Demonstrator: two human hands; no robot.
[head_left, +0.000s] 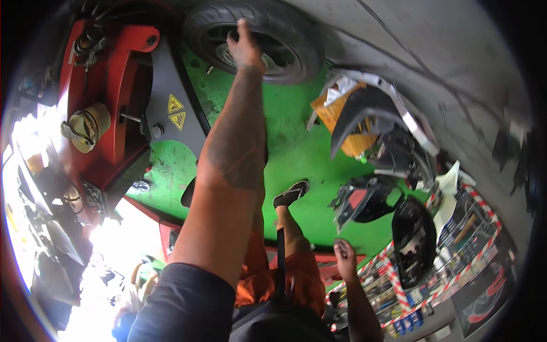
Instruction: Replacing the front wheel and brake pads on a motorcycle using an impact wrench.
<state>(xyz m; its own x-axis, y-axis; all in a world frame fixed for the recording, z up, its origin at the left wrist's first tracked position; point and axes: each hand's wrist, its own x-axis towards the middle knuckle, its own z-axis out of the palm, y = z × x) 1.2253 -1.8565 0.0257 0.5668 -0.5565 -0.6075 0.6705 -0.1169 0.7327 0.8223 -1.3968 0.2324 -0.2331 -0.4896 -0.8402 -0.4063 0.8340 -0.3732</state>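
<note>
One hand (246, 50) — L — outstretched, nr wheel (289, 56)

There is one wheel (279, 52) with one tyre (311, 52), and one cream tub (98, 122). The yellow warning stickers (175, 103) are two, and the bare hands (246, 51) are also two.

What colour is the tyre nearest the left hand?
The tyre is black, looking dark grey where light catches it; it shows best in the head view.

1 head-worn fisheye looks down from above.
</note>
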